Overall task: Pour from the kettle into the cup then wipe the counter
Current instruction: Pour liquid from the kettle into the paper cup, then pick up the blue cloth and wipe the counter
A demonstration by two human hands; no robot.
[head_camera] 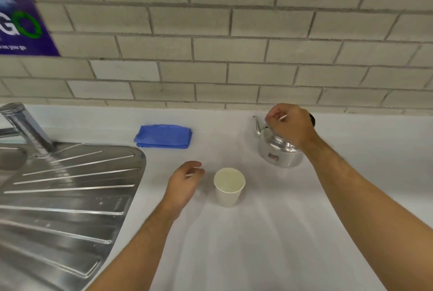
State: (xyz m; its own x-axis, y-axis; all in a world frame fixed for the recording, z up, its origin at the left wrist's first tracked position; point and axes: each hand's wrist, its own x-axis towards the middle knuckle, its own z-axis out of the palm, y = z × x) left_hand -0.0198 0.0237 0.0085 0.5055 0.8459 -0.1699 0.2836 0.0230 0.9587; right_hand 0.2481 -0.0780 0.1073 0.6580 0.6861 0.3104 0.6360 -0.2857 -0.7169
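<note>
Kettle [280,150] sits back right on the surface with the right hand [290,126] fisted over its top handle, so I'd lift it straight, swing the spout over the cup [229,186], and let that loosely open, empty left hand [185,183] steady the cup.

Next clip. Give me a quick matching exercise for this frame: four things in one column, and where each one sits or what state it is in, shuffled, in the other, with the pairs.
Things:
1. kettle
2. cup
3. cloth
4. left hand

Places or states:
A. folded, near the wall
B. open, beside the cup, not touching it
C. under the right hand, which is closed over its top
D. upright on the counter, nothing visible inside

Pairs: 1-C, 2-D, 3-A, 4-B
</note>
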